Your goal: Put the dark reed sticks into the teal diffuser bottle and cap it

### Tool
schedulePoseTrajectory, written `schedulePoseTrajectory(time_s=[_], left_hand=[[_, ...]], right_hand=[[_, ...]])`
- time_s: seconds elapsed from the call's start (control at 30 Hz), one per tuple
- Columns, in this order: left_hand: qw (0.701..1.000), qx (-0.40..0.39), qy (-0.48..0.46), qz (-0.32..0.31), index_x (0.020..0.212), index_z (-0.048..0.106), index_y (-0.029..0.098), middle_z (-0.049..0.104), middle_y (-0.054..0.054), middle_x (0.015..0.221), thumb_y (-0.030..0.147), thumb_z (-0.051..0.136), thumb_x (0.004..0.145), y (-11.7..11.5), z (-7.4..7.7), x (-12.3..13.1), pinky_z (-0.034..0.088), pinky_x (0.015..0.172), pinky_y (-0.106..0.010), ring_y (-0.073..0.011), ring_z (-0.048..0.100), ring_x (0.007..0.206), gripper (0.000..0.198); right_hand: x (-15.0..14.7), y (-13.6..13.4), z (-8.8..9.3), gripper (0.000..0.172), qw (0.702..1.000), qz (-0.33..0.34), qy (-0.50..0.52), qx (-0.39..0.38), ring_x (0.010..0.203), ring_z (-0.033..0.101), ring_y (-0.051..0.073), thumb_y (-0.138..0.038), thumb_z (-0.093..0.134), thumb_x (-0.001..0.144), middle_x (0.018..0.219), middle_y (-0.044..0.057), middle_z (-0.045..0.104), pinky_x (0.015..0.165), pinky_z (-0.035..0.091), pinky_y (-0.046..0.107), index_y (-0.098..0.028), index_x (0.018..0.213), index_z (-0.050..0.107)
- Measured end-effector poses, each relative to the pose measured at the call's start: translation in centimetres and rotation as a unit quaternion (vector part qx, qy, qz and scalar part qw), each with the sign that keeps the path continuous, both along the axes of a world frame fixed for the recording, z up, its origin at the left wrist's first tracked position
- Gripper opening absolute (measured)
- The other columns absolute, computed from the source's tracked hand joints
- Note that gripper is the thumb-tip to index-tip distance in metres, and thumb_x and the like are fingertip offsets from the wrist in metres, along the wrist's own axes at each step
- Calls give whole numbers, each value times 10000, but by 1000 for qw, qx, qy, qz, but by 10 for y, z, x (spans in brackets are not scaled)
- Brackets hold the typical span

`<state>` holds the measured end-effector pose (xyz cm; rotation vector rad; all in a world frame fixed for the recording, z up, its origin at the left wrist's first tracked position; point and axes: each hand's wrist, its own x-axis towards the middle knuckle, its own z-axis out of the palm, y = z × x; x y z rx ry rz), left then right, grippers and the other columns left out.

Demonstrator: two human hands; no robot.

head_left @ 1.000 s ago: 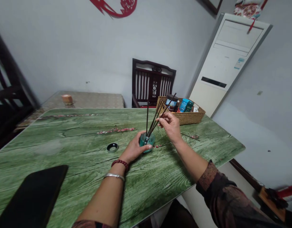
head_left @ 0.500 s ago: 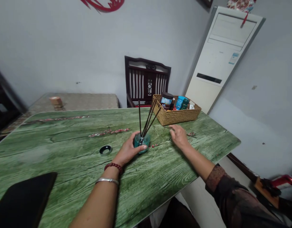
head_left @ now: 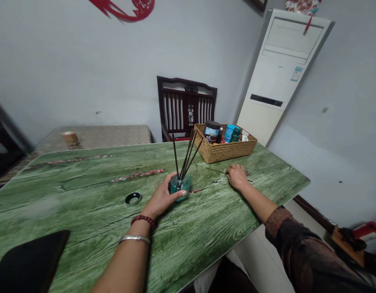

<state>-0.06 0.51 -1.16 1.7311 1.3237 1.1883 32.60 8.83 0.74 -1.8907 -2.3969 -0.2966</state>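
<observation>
Shifted rightward from the upright sticks (head_left: 184, 169), the right hand (head_left: 236, 176) is curled over a loose stick (head_left: 216, 170) left outside, its grip indeterminable, while the glass bottle (head_left: 184, 186), several sticks already inserted, is clasped within the left hand (head_left: 163, 198).

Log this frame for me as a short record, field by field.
left hand: wrapped around the teal bottle
bottle: upright on the green table, dark sticks standing in it, fanned out
right hand: at a loose stick on the table; grip unclear
ring: black, lying left of the bottle
basket: woven, beyond the right hand, holding containers
</observation>
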Motion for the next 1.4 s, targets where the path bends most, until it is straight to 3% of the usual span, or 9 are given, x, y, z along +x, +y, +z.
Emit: schedulePoseTrajectory(time_s=[0.37,0.5,0.6,0.73,0.8,0.87,1.13,1.3,1.4], left_hand=[[1000,12,-16,3,1309,536,190,694,-94,1190,450,796,661,-2,0,2,489,990,-469,-305,650,1092,745],[1000,3,-11,1,1333,512,175,677,-112,1233,474,796,657,-1,-1,2,464,1027,-479,-313,630,1140,792],[1000,-4,-11,-3,1352,486,164,654,-128,1268,496,791,665,0,-2,1,448,1047,-483,-314,615,1164,822],[1000,-8,-13,-9,1363,478,166,645,-134,1282,498,790,669,1,-4,0,435,1061,-494,-316,605,1181,830],[1000,-5,-15,-10,1365,481,171,646,-133,1285,486,791,672,2,-5,0,435,1061,-498,-318,603,1189,822],[1000,2,-17,-9,1358,490,176,648,-131,1283,473,793,671,3,-6,0,438,1059,-497,-318,604,1189,807],[1000,11,-22,-15,1331,507,178,654,-123,1273,461,793,671,0,-2,2,439,1061,-478,-316,604,1196,773],[999,9,-30,-10,1318,521,177,665,-114,1256,457,802,654,-2,0,3,439,1057,-486,-316,609,1176,774],[999,11,-34,-8,1314,531,181,669,-109,1249,454,804,644,-2,0,3,437,1053,-496,-323,602,1177,774]], right_hand=[[-12,-14,13,280,999,34,-14,-6,967,656,239,-198,441,967,1029,161,729,793,419,297,-150,1039,708],[-14,-19,36,242,981,61,172,70,844,678,199,-251,473,946,943,88,743,763,445,279,-193,1091,657],[-23,-26,62,183,883,136,435,110,766,674,175,-289,563,873,859,49,737,747,485,280,-193,1009,639],[-51,-45,92,228,718,234,655,3,638,644,142,-399,673,817,818,22,739,603,512,260,-207,905,588],[-68,-56,99,262,667,263,697,-31,637,648,131,-413,713,801,822,14,743,601,532,257,-212,903,579],[-85,-63,102,282,642,280,713,-41,644,654,126,-421,735,793,819,8,742,614,551,259,-214,906,580],[-124,-58,95,302,639,284,714,-25,702,673,133,-449,738,786,812,1,709,631,557,252,-215,880,572],[-131,-50,90,265,674,269,688,-23,662,636,123,-435,703,790,831,4,706,614,525,249,-212,871,585],[-138,-46,83,209,718,256,647,-11,641,602,125,-396,695,782,777,-5,693,613,501,250,-204,836,632]])
